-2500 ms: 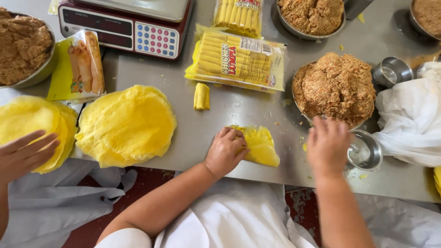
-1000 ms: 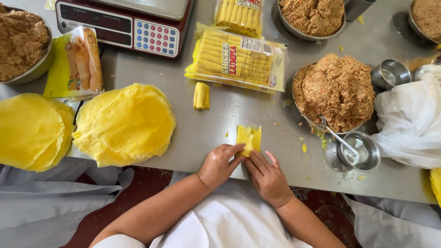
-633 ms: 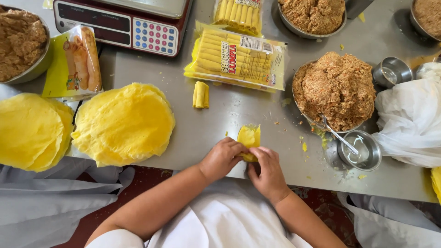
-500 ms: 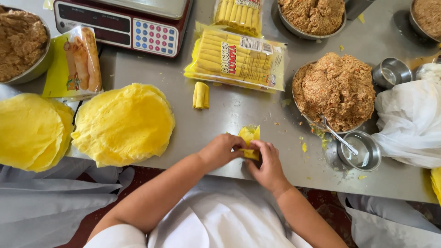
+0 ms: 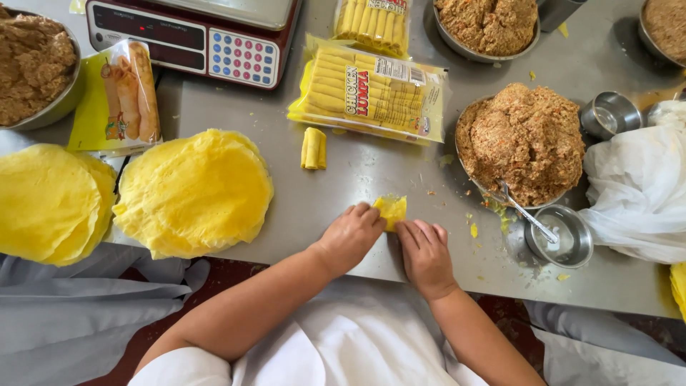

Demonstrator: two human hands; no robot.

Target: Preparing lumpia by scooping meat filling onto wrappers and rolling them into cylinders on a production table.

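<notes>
— Hands? Left hand [image 5: 351,236] and right hand [image 5: 426,251] lie palm-down, fingertips pressing a small yellow folded wrapper roll [image 5: 391,209] — at the near edge of the grey steel table [image 5: 371,179].

— Surroundings? Stacked round yellow wrappers [image 5: 194,191] left, steel bowl of brown minced filling [image 5: 525,141] right.

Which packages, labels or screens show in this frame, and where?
Scale: top left, dark red, dark display, coloured keypad.
Clear roll pack: top centre, yellow rolls, yellow label with red band.
Second roll pack: above it, cropped.
Flat wrapper: left, yellow-green, pictured rolls.
</notes>
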